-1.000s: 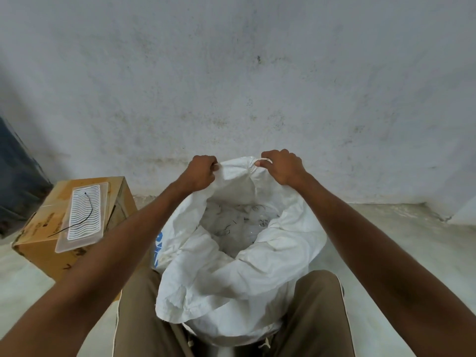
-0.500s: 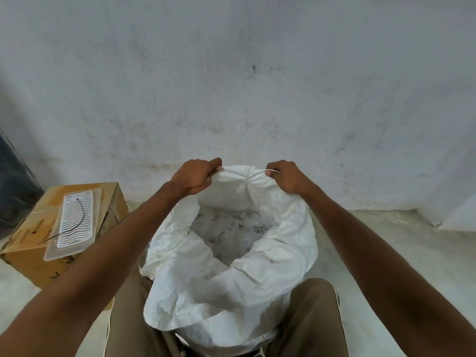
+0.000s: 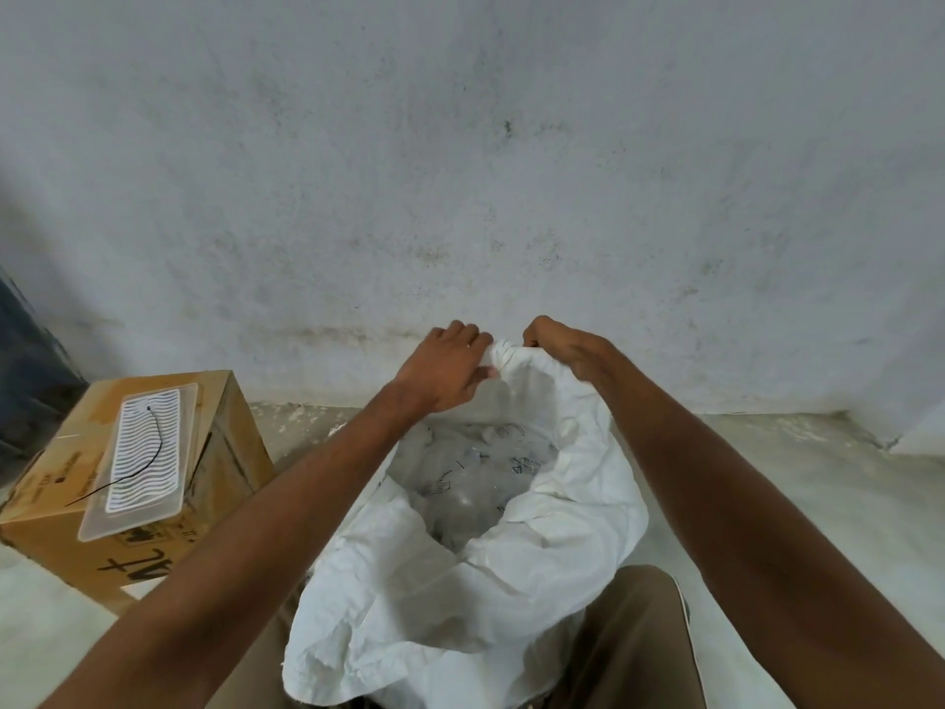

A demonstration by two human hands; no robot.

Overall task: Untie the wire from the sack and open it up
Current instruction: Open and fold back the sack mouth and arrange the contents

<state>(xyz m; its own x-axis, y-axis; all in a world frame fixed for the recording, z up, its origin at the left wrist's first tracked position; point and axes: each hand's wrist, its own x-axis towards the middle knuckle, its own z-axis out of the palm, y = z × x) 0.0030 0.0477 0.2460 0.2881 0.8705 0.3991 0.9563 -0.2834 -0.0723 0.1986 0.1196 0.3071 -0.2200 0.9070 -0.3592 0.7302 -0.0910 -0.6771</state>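
Note:
A white woven sack (image 3: 460, 621) stands between my knees with its mouth wide open. Clear plastic packets with dark print (image 3: 480, 483) show inside it. My left hand (image 3: 445, 371) and my right hand (image 3: 567, 345) both pinch the far rim of the sack, close together, with the cloth bunched between them. A thin black wire (image 3: 138, 463) lies loose on a clear plastic tray (image 3: 138, 468) to the left, apart from the sack.
The tray rests on a brown cardboard box (image 3: 225, 452) on the floor at left. A stained grey wall (image 3: 460, 171) stands straight ahead. A dark object (image 3: 25, 371) is at the far left. Pale concrete floor (image 3: 767, 478) spreads to the right.
Both hands have come closer together along the far rim, gathering the cloth between them. The view has shifted a little, so the box sits lower and nearer.

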